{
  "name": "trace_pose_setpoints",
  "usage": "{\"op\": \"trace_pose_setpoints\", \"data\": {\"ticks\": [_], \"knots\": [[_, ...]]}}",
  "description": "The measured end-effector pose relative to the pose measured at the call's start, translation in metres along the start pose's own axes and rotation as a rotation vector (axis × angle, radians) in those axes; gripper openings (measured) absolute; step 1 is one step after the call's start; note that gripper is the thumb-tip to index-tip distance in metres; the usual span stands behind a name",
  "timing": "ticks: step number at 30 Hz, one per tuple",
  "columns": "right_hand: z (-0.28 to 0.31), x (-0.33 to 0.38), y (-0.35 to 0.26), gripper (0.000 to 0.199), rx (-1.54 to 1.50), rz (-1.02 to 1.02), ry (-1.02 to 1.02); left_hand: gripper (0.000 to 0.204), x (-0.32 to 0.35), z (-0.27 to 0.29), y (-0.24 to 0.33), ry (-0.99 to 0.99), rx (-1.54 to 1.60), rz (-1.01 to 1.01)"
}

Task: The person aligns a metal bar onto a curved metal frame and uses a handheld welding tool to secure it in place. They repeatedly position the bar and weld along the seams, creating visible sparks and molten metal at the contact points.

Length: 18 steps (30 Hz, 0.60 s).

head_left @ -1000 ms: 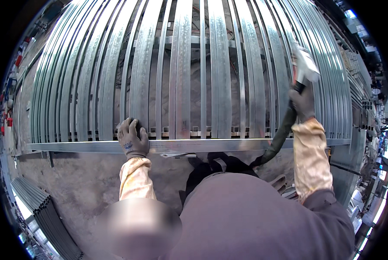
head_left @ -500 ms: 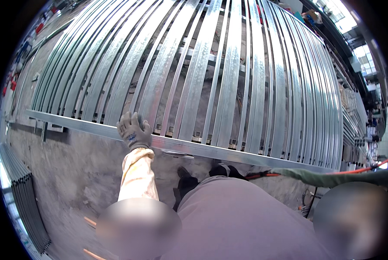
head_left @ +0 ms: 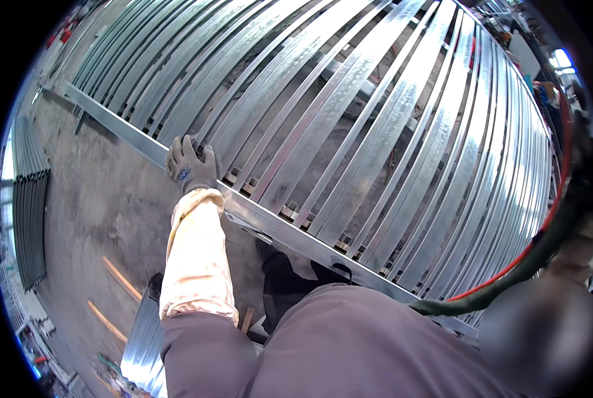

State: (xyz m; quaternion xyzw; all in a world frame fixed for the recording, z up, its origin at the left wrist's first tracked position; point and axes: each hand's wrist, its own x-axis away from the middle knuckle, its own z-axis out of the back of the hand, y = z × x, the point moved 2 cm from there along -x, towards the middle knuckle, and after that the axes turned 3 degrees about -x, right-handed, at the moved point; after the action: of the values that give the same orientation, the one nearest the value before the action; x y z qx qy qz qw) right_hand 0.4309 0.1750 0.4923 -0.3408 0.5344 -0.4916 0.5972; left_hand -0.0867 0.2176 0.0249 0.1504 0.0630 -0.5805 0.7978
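Note:
My left hand [head_left: 191,164], in a grey work glove below a pale cuff, lies on the near rail [head_left: 127,133] of a large metal frame. Its fingers are stretched out and slightly apart over the rail, thumb to the right. Beyond the rail run many long galvanized bars [head_left: 296,123], side by side with gaps between them. Small square tube ends [head_left: 288,211] show where the bars meet the rail. At the right edge, a pale sleeve [head_left: 578,249] leads up into a dark shape beside a green-sheathed hose [head_left: 482,300]; my right hand's fingers cannot be made out there.
A red cable [head_left: 508,266] runs along the hose, over the frame's right part. Stacked dark tubes [head_left: 30,212] lie on the far left floor. Closer, behind my left arm, are shiny metal profiles [head_left: 144,348] and wooden strips [head_left: 120,278]. My legs stand close to the rail.
My view has turned, so the frame now slants down to the right. My left hand stays on the rail. The hose and red cable now curve upward at the right.

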Motion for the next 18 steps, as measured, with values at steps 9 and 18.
{"op": "trace_pose_setpoints", "data": {"ticks": [9,18], "knots": [[-0.113,0.039,0.195,0.058,-0.465,-0.756,-0.625,0.057,0.003,0.006,-0.012,0.013,-0.014,-0.01],[-0.17,0.095,0.285,0.036,-0.39,-1.173,-0.967,0.053,0.002,0.011,-0.008,-0.015,-0.029,-0.021]]}}
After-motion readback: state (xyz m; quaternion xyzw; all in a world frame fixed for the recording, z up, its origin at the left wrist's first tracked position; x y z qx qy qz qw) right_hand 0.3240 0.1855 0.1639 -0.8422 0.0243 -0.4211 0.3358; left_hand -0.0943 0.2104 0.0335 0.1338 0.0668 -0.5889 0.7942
